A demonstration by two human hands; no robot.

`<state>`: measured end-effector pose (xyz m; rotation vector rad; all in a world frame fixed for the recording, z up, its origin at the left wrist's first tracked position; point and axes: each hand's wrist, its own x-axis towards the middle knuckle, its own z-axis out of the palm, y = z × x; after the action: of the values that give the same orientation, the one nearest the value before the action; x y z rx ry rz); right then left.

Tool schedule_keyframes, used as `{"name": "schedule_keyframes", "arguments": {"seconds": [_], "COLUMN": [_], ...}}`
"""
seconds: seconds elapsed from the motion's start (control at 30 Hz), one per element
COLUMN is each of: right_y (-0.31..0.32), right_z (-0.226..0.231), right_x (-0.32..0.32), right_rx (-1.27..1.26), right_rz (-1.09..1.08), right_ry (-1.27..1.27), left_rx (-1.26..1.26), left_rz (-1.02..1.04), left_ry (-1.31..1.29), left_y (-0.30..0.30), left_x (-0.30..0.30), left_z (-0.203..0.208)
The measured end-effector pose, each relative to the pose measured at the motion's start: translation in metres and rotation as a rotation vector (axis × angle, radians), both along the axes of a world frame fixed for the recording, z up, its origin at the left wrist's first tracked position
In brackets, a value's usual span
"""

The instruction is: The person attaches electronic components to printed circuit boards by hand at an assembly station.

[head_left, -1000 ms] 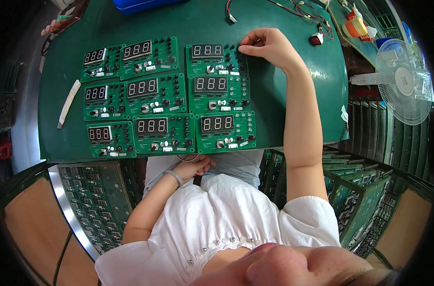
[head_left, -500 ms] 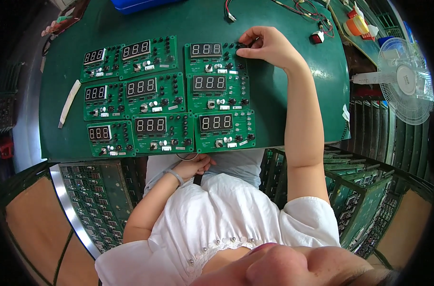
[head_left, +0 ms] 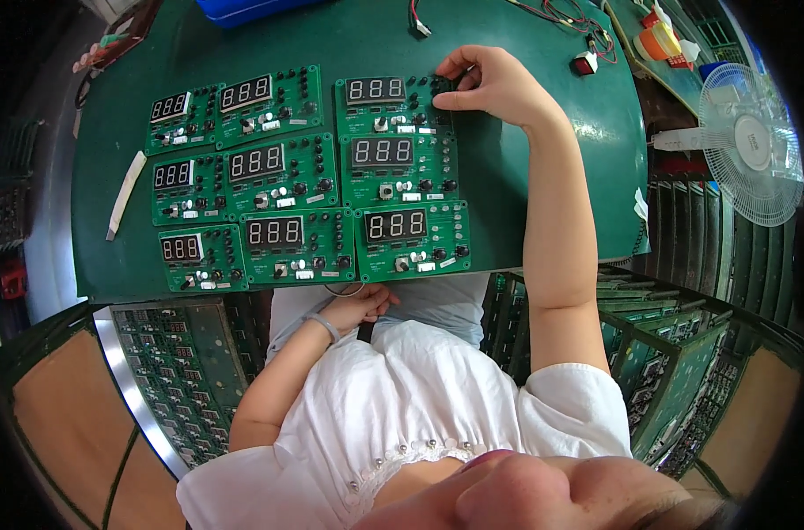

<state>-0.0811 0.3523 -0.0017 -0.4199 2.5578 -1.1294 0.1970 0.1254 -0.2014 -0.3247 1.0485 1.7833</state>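
Green circuit boards (head_left: 383, 182) with three-digit displays lie in rows on the green table, three across. At the far right board (head_left: 363, 119), my right hand (head_left: 486, 81) reaches over the right edge. Its thumb and bent fingers close around a small black part (head_left: 439, 85) there; the fingertips partly hide it. Black round parts stand along the right side of most boards, while the two nearer boards in the right column show clear ones. My left hand (head_left: 365, 304) rests in my lap below the table edge, fingers curled, nothing seen in it.
A whitish strip (head_left: 126, 196) lies left of the boards. Beyond them are a blue bin (head_left: 252, 7) and red-black wires with a red switch (head_left: 584, 63). A fan (head_left: 754, 144) stands at the right. Racks of boards (head_left: 168, 371) flank me on both sides.
The view has shifted slightly, so the boards and wires appear a little further left. My right hand stays at the far right board's edge. The left hand keeps its place.
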Motion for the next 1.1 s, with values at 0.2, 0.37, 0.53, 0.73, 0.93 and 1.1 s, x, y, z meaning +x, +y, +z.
{"name": "schedule_keyframes", "arguments": {"seconds": [0.2, 0.37, 0.53, 0.73, 0.93, 1.1], "right_y": [0.003, 0.001, -0.014, -0.01, -0.012, -0.011], "right_z": [-0.001, -0.008, -0.012, -0.021, -0.014, -0.017], "right_x": [-0.004, -0.004, 0.001, -0.003, 0.004, 0.002], "right_rx": [0.05, -0.009, 0.101, 0.072, 0.111, 0.063], "right_rz": [0.046, 0.016, -0.053, -0.048, -0.012, -0.011], "right_ry": [0.033, 0.034, 0.134, 0.119, 0.187, 0.187], "left_rx": [0.014, 0.02, -0.04, -0.055, -0.081, -0.076], "left_rz": [-0.027, -0.019, -0.03, -0.037, -0.044, -0.05], "left_ry": [0.026, 0.033, 0.023, 0.019, 0.026, 0.018], "left_y": [-0.001, -0.001, 0.001, 0.001, 0.002, 0.001], "left_x": [-0.002, 0.0, -0.001, -0.003, -0.002, -0.001], "left_z": [0.0, -0.004, -0.001, 0.004, 0.003, -0.002]}}
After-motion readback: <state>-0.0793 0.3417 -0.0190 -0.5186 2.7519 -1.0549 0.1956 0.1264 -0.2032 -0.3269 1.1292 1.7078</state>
